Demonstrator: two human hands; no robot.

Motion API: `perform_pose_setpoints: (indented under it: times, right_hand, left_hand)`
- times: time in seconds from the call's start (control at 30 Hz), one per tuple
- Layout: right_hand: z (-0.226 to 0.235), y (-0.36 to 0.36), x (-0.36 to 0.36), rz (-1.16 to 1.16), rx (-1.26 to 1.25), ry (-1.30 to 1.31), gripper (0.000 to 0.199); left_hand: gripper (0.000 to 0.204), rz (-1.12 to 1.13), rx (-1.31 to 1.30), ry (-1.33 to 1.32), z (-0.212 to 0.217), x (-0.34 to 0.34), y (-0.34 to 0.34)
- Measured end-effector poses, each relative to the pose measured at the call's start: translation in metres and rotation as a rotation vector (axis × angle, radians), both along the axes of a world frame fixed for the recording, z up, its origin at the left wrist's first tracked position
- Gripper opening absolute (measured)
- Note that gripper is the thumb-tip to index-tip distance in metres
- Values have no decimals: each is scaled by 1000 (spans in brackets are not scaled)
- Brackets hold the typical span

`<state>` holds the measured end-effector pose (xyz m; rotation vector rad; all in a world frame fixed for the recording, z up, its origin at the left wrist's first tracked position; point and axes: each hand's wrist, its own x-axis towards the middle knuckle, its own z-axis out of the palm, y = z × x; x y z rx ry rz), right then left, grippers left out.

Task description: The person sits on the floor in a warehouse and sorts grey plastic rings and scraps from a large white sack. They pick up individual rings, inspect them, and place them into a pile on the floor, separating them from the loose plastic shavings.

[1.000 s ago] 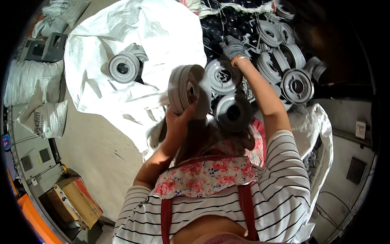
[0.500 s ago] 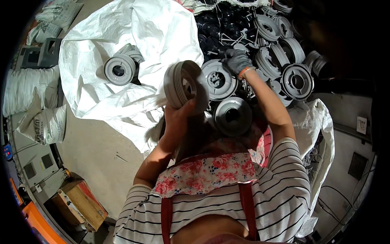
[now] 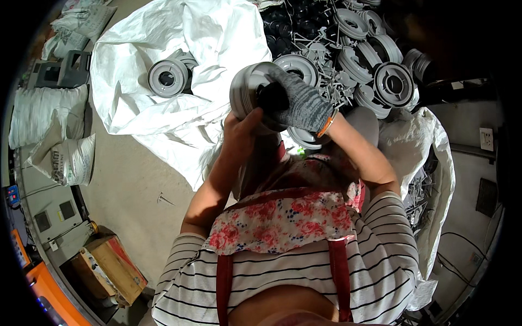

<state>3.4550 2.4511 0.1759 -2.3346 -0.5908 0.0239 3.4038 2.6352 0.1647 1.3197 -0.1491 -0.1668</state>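
Note:
My left hand (image 3: 240,133), bare, grips a grey ribbed plastic ring (image 3: 244,92) by its lower edge above my lap. The ring is tilted on its side. My right hand (image 3: 304,103) wears a grey knitted glove with an orange cuff. Its fingers are closed round a black plastic piece (image 3: 273,96) at the ring's open centre; how deep the piece sits cannot be made out. Behind the glove lies another grey ring (image 3: 300,68). Below the glove a round grey part (image 3: 305,137) shows partly, the rest hidden by my hand.
Several grey rings (image 3: 392,84) and a heap of black parts (image 3: 280,27) lie at the far right, with thin grey pieces (image 3: 326,60) among them. A white sheet (image 3: 130,114) spreads at the left, bearing grey rings (image 3: 166,77). An open white sack (image 3: 443,157) stands at my right.
My right hand has come back from the heap to the ring and now has a black plastic piece. The ring in my left hand has stayed nearly in place.

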Motion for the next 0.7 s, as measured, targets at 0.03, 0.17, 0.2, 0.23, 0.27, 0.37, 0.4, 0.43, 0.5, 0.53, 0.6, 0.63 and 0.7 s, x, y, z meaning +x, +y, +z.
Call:
perform_pose_setpoints:
  times: [0.03,0.17,0.2,0.23,0.27,0.37,0.4,0.43,0.5,0.53,0.6,0.63,0.7]
  right_hand:
    - [4,-1,0,72,-64,-20,63]
    - [14,-4,-6,175,-209,-4,65]
    - [16,-4,-9,176,-253,14,66]
    - [10,-6,-9,231,-205,-104,63]
    - [-1,-10,-8,285,-158,-222,59]
    - [15,-7,-14,263,-27,-197,52]
    - [24,-6,-17,220,12,-129,51]
    - [10,-11,-12,127,10,63,49]
    - [-20,-18,0,-25,6,470,48]
    - [-7,-13,0,-101,-11,674,49]
    - [29,-12,-2,-207,-53,1126,50]
    - [-2,-18,-13,67,-47,282,47]
    - [-6,-12,-11,75,47,82,45]
  left_hand:
    - [17,-38,10,12,2,-4,4]
    - [18,-80,-67,105,8,-9,3]
    - [20,-97,-120,162,7,-9,4]
    - [23,-111,-173,221,7,-8,4]
    - [27,-157,-236,311,1,-5,10]
    - [31,-180,-351,429,12,-7,8]
    - [31,-173,-377,440,19,-8,3]
    - [31,-130,-268,398,15,-9,-2]
    - [31,-31,-51,314,1,-10,-8]
    - [31,-22,-78,335,2,-10,-7]
    - [33,-9,-133,376,8,-9,-8]
    - [33,-4,-85,352,11,-8,-9]
    - [33,7,10,302,17,-9,-9]
